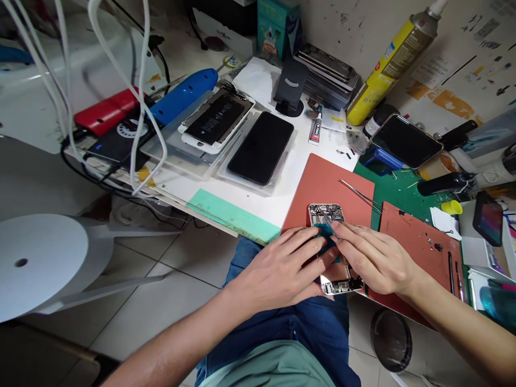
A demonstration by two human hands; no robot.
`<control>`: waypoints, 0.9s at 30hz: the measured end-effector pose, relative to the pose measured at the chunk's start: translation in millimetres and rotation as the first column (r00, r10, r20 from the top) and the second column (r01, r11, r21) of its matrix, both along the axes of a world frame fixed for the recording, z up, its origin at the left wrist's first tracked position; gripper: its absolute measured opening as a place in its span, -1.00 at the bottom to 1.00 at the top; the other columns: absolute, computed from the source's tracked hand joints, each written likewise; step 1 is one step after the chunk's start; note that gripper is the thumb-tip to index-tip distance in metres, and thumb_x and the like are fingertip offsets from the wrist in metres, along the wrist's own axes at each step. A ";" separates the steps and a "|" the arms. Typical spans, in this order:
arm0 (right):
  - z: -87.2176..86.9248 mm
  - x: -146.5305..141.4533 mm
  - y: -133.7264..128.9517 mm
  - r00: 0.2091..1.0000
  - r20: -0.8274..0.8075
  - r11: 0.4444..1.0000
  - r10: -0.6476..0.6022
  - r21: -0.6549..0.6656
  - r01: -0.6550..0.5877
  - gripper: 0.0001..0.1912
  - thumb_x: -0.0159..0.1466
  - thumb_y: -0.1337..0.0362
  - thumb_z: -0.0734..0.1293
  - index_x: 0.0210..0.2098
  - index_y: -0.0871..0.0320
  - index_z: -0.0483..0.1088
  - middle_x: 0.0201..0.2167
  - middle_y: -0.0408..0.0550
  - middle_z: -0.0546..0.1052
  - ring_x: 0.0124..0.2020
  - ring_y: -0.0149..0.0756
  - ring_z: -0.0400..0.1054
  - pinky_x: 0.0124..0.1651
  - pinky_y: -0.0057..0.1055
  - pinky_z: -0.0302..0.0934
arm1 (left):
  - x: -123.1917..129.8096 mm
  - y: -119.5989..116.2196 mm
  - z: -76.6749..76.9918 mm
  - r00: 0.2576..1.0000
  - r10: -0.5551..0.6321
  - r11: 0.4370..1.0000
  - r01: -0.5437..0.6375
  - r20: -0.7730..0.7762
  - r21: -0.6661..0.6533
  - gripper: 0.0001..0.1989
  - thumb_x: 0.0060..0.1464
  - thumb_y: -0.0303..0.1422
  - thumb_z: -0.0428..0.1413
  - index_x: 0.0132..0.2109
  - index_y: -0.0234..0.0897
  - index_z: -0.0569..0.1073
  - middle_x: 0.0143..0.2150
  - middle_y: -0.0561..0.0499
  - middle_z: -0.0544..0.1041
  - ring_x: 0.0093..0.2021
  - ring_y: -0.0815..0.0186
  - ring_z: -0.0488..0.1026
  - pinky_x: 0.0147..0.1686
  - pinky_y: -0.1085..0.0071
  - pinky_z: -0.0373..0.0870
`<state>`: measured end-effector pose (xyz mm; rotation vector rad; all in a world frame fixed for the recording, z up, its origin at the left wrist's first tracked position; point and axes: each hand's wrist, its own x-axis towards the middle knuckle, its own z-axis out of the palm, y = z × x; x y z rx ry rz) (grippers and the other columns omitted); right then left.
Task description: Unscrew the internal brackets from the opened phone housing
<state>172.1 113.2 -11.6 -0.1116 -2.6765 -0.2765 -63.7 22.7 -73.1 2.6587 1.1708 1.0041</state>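
An opened phone housing (pixel 337 287) lies on the red-brown mat near its front edge, metal parts and small boards showing at both ends. A blue sheet (pixel 327 232) covers part of its middle. My left hand (pixel 288 263) grips the housing from the left, fingers across the blue sheet and thumb low at the bottom end. From the right, my right hand (pixel 377 258) pinches slim metal tweezers (pixel 328 219), their tips pointing into the top end of the housing. My fingers hide much of the housing's middle.
Another pair of tweezers (pixel 360 194) lies on the mat (pixel 312 180). Small parts and thin tools rest on a second mat (pixel 407 258) at right. A black-screened phone (pixel 262 148) and an opened white phone (pixel 217 118) are at back left. White cables (pixel 147 107) hang over the left side.
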 end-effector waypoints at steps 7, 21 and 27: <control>-2.5 1.7 -1.2 1.000 0.010 1.000 -0.003 -0.024 0.003 -0.80 0.50 0.41 0.26 -0.02 0.40 0.49 -0.02 0.44 0.68 0.08 0.10 0.63 0.02 -0.08 0.62 | -1.1 0.3 0.7 1.000 -0.014 1.000 0.014 -0.010 0.001 -0.49 0.34 -0.15 0.22 0.27 -0.41 0.46 0.19 -0.24 0.58 0.32 -0.09 0.42 0.28 -0.01 0.44; -7.8 5.2 -1.6 1.000 0.004 0.999 -0.018 -0.035 0.018 -0.79 0.49 0.40 0.27 0.01 0.37 0.49 0.04 0.43 0.66 0.16 0.09 0.59 0.05 -0.07 0.61 | -0.9 0.1 0.7 1.000 -0.008 1.000 0.008 -0.023 -0.009 -0.52 0.34 -0.17 0.21 0.26 -0.36 0.45 0.18 -0.22 0.59 0.32 -0.08 0.42 0.30 0.00 0.42; -11.0 7.1 -2.2 1.000 -0.003 0.999 -0.017 -0.047 0.016 -0.79 0.48 0.39 0.30 0.02 0.38 0.49 0.08 0.45 0.63 0.21 0.11 0.55 0.07 -0.05 0.61 | -1.3 0.4 0.0 1.000 -0.014 1.000 0.014 -0.013 -0.003 -0.52 0.34 -0.17 0.22 0.26 -0.37 0.45 0.18 -0.22 0.58 0.32 -0.07 0.42 0.30 0.00 0.42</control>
